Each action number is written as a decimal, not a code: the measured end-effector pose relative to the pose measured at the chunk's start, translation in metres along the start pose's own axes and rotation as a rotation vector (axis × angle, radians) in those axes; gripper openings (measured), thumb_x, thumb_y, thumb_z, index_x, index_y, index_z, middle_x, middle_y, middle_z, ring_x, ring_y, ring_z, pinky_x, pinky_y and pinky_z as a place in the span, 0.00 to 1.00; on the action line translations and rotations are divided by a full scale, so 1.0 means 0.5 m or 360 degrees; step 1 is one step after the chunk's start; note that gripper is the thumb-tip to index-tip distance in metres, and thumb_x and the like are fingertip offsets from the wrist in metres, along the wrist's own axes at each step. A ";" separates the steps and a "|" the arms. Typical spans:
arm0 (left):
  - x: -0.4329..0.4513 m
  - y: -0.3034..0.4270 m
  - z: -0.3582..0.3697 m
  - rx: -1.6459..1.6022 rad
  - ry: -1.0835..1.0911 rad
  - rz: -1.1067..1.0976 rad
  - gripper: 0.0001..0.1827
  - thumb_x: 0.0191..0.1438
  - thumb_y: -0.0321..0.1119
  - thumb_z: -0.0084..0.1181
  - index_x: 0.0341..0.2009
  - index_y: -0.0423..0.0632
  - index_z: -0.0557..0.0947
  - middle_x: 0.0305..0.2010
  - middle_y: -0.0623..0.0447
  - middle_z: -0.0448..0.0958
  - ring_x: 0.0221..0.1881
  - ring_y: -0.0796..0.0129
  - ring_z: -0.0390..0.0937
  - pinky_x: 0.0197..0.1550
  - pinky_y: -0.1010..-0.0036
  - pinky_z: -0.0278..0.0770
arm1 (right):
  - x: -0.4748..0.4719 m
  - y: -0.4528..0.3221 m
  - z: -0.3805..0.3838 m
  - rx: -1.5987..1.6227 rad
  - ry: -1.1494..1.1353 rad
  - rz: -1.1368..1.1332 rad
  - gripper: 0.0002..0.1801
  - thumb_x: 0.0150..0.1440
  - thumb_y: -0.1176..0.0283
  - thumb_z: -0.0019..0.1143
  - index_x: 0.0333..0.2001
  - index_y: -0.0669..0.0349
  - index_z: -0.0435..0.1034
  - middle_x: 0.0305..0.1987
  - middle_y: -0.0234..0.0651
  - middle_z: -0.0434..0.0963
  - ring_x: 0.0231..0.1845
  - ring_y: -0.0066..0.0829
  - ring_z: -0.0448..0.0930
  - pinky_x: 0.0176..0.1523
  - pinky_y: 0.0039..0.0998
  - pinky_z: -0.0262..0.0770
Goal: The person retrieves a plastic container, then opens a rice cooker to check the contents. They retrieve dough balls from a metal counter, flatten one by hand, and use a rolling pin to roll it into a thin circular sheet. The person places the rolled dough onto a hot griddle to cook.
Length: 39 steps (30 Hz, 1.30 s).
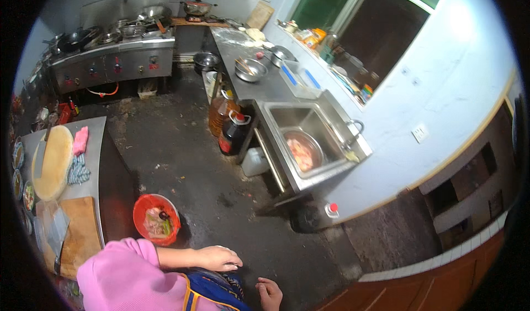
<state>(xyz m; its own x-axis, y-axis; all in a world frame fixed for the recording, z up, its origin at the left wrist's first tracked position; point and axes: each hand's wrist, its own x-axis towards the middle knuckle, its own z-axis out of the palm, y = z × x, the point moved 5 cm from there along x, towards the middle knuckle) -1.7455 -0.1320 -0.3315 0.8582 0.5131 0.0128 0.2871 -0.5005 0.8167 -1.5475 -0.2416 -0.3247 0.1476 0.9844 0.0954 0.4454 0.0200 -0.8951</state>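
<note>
My left hand (218, 258), in a pink sleeve, is in front of my blue apron (215, 288) with yellow edging. Its fingers bend loosely, some whitish at the tips, and nothing shows in them. Lower down, the bottom edge of the view partly cuts off my right hand (269, 293). I see no object in it, but its palm side is hidden. Both hands are apart from the furniture. Nearest to the left hand, on the dark floor (198, 211), stands a bin with a red plastic liner (137, 220), with food scraps inside.
Left, a steel table (99, 145) bears a round chopping board (58, 166), a cleaver (40, 159) and a wooden cutting board (83, 228). A steel sink (285, 113) at right holds a bowl of pale pink meat (301, 153). A gas range (112, 64) stands at the back.
</note>
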 end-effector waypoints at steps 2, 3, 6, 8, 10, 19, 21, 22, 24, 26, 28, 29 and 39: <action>0.027 -0.058 -0.067 -0.0022 0.0167 -0.0104 0.16 0.59 0.42 0.46 0.45 0.47 0.77 0.44 0.46 0.76 0.48 0.53 0.74 0.51 0.64 0.70 | 0.130 -0.012 0.041 0.0030 -0.0148 -0.0068 0.08 0.54 0.76 0.55 0.38 0.64 0.74 0.41 0.39 0.78 0.44 0.33 0.77 0.51 0.29 0.71; 0.037 -0.084 -0.109 -0.0021 0.0244 -0.0157 0.16 0.59 0.42 0.47 0.45 0.47 0.77 0.44 0.46 0.76 0.48 0.53 0.74 0.51 0.64 0.70 | 0.195 -0.021 0.056 0.0016 -0.0216 -0.0110 0.08 0.54 0.76 0.56 0.38 0.64 0.74 0.41 0.39 0.78 0.44 0.32 0.78 0.50 0.29 0.72; 0.043 -0.189 -0.222 0.0010 0.0407 -0.0312 0.15 0.58 0.42 0.48 0.45 0.49 0.78 0.43 0.47 0.77 0.46 0.52 0.75 0.49 0.64 0.72 | 0.385 0.067 0.110 0.0147 -0.0386 -0.0059 0.09 0.54 0.74 0.56 0.40 0.61 0.75 0.41 0.41 0.78 0.43 0.34 0.79 0.48 0.29 0.73; 0.030 -0.264 -0.301 0.0050 0.0496 -0.0537 0.14 0.57 0.41 0.49 0.44 0.51 0.79 0.43 0.47 0.77 0.45 0.53 0.75 0.48 0.63 0.72 | 0.525 0.078 0.168 0.0107 -0.0508 -0.0170 0.09 0.52 0.73 0.57 0.39 0.60 0.76 0.39 0.41 0.79 0.41 0.32 0.80 0.45 0.27 0.75; 0.030 -0.313 -0.421 0.0140 0.0644 -0.0728 0.14 0.57 0.41 0.50 0.44 0.50 0.79 0.42 0.47 0.78 0.44 0.53 0.75 0.47 0.64 0.73 | 0.694 0.030 0.223 -0.0045 -0.0620 -0.0224 0.08 0.51 0.74 0.57 0.36 0.61 0.76 0.38 0.39 0.79 0.41 0.33 0.79 0.44 0.28 0.75; -0.015 -0.504 -0.775 0.0129 0.1198 -0.1182 0.15 0.54 0.40 0.53 0.44 0.49 0.80 0.40 0.46 0.78 0.43 0.53 0.76 0.46 0.65 0.74 | 1.202 -0.166 0.656 0.0046 -0.1437 -0.0695 0.11 0.57 0.66 0.51 0.40 0.59 0.75 0.42 0.37 0.78 0.46 0.37 0.77 0.50 0.31 0.72; -0.045 -0.577 -0.815 0.0043 0.1270 -0.1331 0.15 0.54 0.40 0.53 0.44 0.50 0.80 0.40 0.46 0.78 0.43 0.53 0.76 0.46 0.65 0.74 | 1.246 -0.191 0.784 -0.0003 -0.1770 -0.0768 0.13 0.58 0.65 0.49 0.43 0.58 0.74 0.45 0.38 0.77 0.48 0.37 0.76 0.51 0.31 0.71; -0.059 -0.617 -0.842 0.0007 0.1302 -0.1395 0.15 0.53 0.40 0.53 0.44 0.50 0.80 0.40 0.46 0.79 0.43 0.53 0.76 0.46 0.65 0.74 | 1.273 -0.207 0.844 0.0032 -0.1875 -0.0820 0.14 0.59 0.64 0.48 0.44 0.58 0.74 0.46 0.38 0.76 0.49 0.37 0.76 0.52 0.31 0.71; -0.080 -0.705 -0.919 -0.0017 0.1370 -0.1411 0.15 0.53 0.40 0.53 0.44 0.51 0.80 0.39 0.46 0.78 0.43 0.53 0.76 0.46 0.64 0.73 | 1.338 -0.239 0.961 0.0127 -0.2020 -0.0918 0.14 0.59 0.64 0.47 0.46 0.57 0.73 0.47 0.39 0.76 0.49 0.38 0.75 0.53 0.32 0.70; -0.097 -0.795 -1.022 -0.0015 0.1419 -0.1415 0.14 0.53 0.39 0.53 0.43 0.51 0.80 0.39 0.46 0.78 0.43 0.52 0.76 0.46 0.64 0.73 | 1.411 -0.264 1.075 0.0090 -0.2021 -0.0939 0.14 0.59 0.64 0.47 0.45 0.58 0.73 0.46 0.39 0.76 0.49 0.38 0.75 0.53 0.32 0.71; -0.107 -0.855 -1.163 0.0008 0.1459 -0.1448 0.13 0.54 0.38 0.52 0.42 0.50 0.80 0.39 0.46 0.78 0.43 0.52 0.76 0.46 0.64 0.73 | 1.499 -0.307 1.172 0.0099 -0.2015 -0.0873 0.14 0.58 0.65 0.49 0.45 0.59 0.72 0.45 0.40 0.76 0.48 0.40 0.76 0.51 0.33 0.71; -0.113 -0.880 -1.256 0.0079 0.1481 -0.1387 0.13 0.54 0.38 0.52 0.42 0.49 0.80 0.39 0.46 0.78 0.43 0.52 0.76 0.46 0.64 0.73 | 1.553 -0.335 1.225 0.0077 -0.1987 -0.0906 0.14 0.58 0.65 0.49 0.44 0.59 0.72 0.44 0.40 0.76 0.47 0.40 0.76 0.51 0.33 0.71; -0.131 -1.178 -1.767 0.0117 0.1417 -0.1178 0.14 0.53 0.37 0.55 0.44 0.49 0.80 0.39 0.45 0.78 0.41 0.51 0.76 0.44 0.63 0.74 | 1.997 -0.500 1.578 0.0037 -0.1661 -0.0940 0.16 0.57 0.65 0.50 0.46 0.61 0.71 0.44 0.44 0.76 0.45 0.43 0.76 0.48 0.36 0.72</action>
<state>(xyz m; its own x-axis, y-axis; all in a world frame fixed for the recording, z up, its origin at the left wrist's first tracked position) -2.3466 0.7452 -0.3035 -0.1247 0.9918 -0.0286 0.6429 0.1027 0.7590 -2.2082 0.8743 -0.3494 -0.8662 0.4887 0.1046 0.1856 0.5089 -0.8406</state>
